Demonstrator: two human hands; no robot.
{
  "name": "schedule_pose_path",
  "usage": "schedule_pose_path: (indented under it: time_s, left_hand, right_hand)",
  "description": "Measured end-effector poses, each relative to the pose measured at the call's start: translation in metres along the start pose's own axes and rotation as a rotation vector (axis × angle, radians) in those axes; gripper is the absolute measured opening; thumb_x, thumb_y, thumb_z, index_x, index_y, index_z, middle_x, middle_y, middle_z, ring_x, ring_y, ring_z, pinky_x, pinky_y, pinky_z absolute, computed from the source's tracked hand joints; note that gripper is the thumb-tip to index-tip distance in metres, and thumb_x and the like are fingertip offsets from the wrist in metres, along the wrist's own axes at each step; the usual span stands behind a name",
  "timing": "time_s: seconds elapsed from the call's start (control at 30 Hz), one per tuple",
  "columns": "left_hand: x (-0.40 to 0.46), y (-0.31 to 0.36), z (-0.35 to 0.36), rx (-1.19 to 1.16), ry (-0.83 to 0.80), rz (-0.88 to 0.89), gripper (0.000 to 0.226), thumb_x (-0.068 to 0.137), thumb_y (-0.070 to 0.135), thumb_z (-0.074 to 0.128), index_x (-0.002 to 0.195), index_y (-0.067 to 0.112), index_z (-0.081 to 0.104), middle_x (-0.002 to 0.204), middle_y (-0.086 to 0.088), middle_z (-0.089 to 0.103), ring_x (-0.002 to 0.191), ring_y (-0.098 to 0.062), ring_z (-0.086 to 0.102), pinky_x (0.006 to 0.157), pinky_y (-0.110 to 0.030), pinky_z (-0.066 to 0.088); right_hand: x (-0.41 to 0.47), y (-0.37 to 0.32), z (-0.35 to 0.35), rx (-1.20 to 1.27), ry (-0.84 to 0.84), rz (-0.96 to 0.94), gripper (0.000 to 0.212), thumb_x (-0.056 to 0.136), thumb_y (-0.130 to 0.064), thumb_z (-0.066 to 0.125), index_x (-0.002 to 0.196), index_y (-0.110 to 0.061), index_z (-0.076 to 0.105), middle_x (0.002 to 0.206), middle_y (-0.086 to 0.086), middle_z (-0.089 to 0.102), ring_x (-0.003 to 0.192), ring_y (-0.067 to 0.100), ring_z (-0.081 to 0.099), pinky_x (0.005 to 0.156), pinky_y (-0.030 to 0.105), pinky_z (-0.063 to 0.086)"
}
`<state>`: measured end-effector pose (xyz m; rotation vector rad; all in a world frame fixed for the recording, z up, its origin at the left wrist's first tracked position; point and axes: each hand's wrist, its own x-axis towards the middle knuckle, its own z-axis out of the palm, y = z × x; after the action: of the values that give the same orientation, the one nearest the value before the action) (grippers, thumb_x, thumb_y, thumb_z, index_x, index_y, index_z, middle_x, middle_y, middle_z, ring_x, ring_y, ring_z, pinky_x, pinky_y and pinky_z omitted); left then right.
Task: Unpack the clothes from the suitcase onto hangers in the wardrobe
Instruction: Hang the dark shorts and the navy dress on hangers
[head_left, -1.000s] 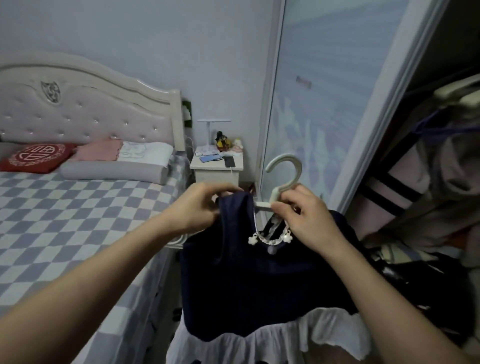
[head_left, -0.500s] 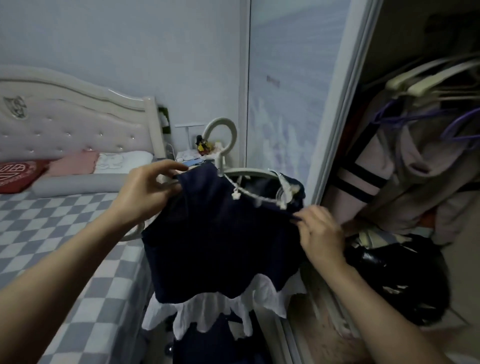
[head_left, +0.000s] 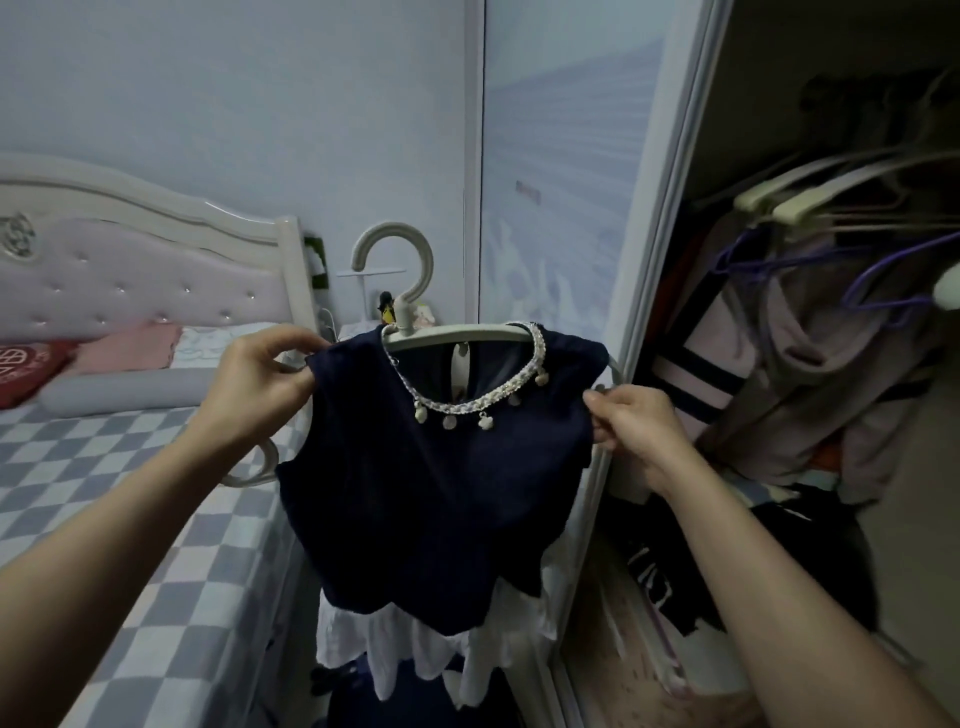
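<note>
dress: a navy sleeveless dress (head_left: 431, 483) with a white ruffled hem hangs on a cream plastic hanger (head_left: 410, 312), held up in mid-air in front of the person, between the bed and the open wardrobe.
neckline: a beaded trim (head_left: 467, 405) with small pale charms runs round the collar; the hanger bar shows through the neck opening.
left hand: the left hand (head_left: 254, 384) pinches the dress's left shoulder where it sits over the hanger end, thumb on top, fingers curled beneath.
right hand: the right hand (head_left: 631, 431) pinches the fabric at the dress's right shoulder edge, just below the hanger's right tip, fingers curled on the cloth.
dress relative to grip: the garment spans between the two hands, shoulders at hand height, body and hem hanging below them.
hanger hook: points up and curls to the left, above the collar, free of any rail.
wardrobe: the wardrobe (head_left: 831, 364) stands open on the right, with clothes on pale and purple hangers (head_left: 810, 208) inside; dark items lie heaped on its floor.
sliding door: a pale sliding door (head_left: 561, 182) stands just behind the dress.
bed: a bed (head_left: 130, 493) with a blue-and-white checked cover and a tufted headboard (head_left: 130, 270) lies on the left.
nightstand: small objects behind the hanger hook are too hidden to name.
</note>
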<state>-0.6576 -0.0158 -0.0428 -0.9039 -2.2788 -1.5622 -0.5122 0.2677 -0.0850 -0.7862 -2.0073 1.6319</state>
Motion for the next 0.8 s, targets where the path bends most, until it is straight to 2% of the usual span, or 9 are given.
schedule_pose_path:
  time_s: [0.1, 0.2, 0.3, 0.4, 0.47, 0.6, 0.67, 0.73, 0.8]
  left_hand:
    - [0.002, 0.007, -0.001, -0.06, -0.003, -0.056, 0.023, 0.085, -0.003, 0.058, 0.073, 0.016, 0.061, 0.036, 0.015, 0.049, 0.03, -0.003, 0.032, 0.035, -0.006, 0.023]
    - [0.001, 0.011, -0.003, -0.163, -0.018, -0.125, 0.024, 0.087, -0.004, 0.053, 0.075, 0.015, 0.063, 0.034, 0.007, 0.044, 0.031, -0.003, 0.03, 0.035, -0.012, 0.024]
    - [-0.002, 0.015, 0.002, -0.231, -0.062, -0.179, 0.026, 0.09, -0.006, 0.048, 0.075, 0.009, 0.063, 0.036, 0.004, 0.044, 0.031, -0.005, 0.034, 0.034, -0.012, 0.027]
    - [-0.004, 0.02, 0.008, -0.269, -0.105, -0.242, 0.029, 0.093, -0.003, 0.043, 0.079, 0.015, 0.061, 0.044, 0.006, 0.055, 0.032, -0.004, 0.042, 0.034, -0.012, 0.032]
    - [-0.003, 0.019, 0.005, -0.306, -0.106, -0.281, 0.035, 0.095, -0.001, 0.04, 0.078, 0.02, 0.062, 0.052, 0.001, 0.058, 0.036, -0.016, 0.042, 0.037, -0.015, 0.032]
    - [0.0, 0.019, 0.0, -0.341, -0.086, -0.314, 0.038, 0.093, -0.004, 0.035, 0.079, 0.02, 0.062, 0.066, -0.018, 0.053, 0.038, -0.019, 0.037, 0.033, -0.017, 0.03]
    - [0.002, 0.019, -0.001, -0.315, -0.063, -0.321, 0.041, 0.092, -0.007, 0.032, 0.08, 0.018, 0.062, 0.066, -0.018, 0.053, 0.033, -0.019, 0.036, 0.032, -0.015, 0.027]
    - [0.003, 0.02, -0.001, -0.271, -0.035, -0.337, 0.045, 0.09, -0.009, 0.028, 0.08, 0.018, 0.062, 0.068, -0.018, 0.056, 0.031, -0.016, 0.039, 0.031, -0.014, 0.026]
    - [0.001, 0.022, -0.002, -0.256, -0.047, -0.313, 0.045, 0.09, -0.012, 0.028, 0.087, 0.016, 0.062, 0.077, -0.017, 0.06, 0.034, -0.009, 0.048, 0.03, -0.014, 0.032]
  right_hand:
    - [-0.005, -0.009, -0.009, -0.241, 0.089, -0.115, 0.031, 0.086, -0.015, 0.062, 0.057, -0.009, 0.056, 0.049, 0.004, 0.058, 0.035, 0.005, 0.05, 0.039, 0.014, 0.035]
    - [-0.015, -0.023, -0.017, -0.342, -0.049, -0.041, 0.033, 0.086, -0.019, 0.064, 0.056, -0.006, 0.059, 0.043, 0.002, 0.06, 0.032, 0.005, 0.049, 0.036, 0.013, 0.035]
    - [-0.025, -0.031, -0.012, -0.23, -0.196, -0.086, 0.031, 0.086, -0.013, 0.065, 0.056, -0.006, 0.056, 0.045, 0.001, 0.058, 0.036, 0.004, 0.048, 0.04, 0.014, 0.039]
    - [-0.029, -0.037, -0.011, 0.06, -0.102, -0.326, 0.021, 0.083, 0.0, 0.063, 0.066, -0.011, 0.06, 0.055, -0.005, 0.059, 0.05, 0.002, 0.053, 0.051, 0.016, 0.045]
    - [-0.03, -0.043, -0.013, -0.001, -0.093, -0.425, 0.018, 0.082, -0.002, 0.064, 0.071, -0.016, 0.062, 0.066, -0.008, 0.061, 0.063, 0.003, 0.055, 0.062, 0.016, 0.045]
    - [-0.033, -0.036, -0.01, -0.11, -0.255, -0.286, 0.016, 0.086, -0.011, 0.062, 0.077, -0.016, 0.05, 0.069, 0.001, 0.052, 0.067, 0.012, 0.047, 0.06, 0.026, 0.036]
    - [-0.04, -0.032, -0.007, -0.047, -0.355, -0.17, 0.014, 0.086, -0.014, 0.061, 0.089, -0.014, 0.048, 0.07, 0.008, 0.063, 0.065, 0.021, 0.057, 0.06, 0.032, 0.043]
    - [-0.046, -0.029, -0.002, -0.074, -0.426, -0.161, 0.029, 0.083, -0.01, 0.065, 0.106, -0.016, 0.047, 0.079, 0.009, 0.073, 0.072, 0.024, 0.068, 0.064, 0.035, 0.052]
    - [-0.048, -0.026, 0.002, -0.015, -0.382, -0.212, 0.048, 0.08, 0.003, 0.064, 0.119, -0.018, 0.044, 0.081, 0.007, 0.074, 0.073, 0.02, 0.07, 0.065, 0.031, 0.055]
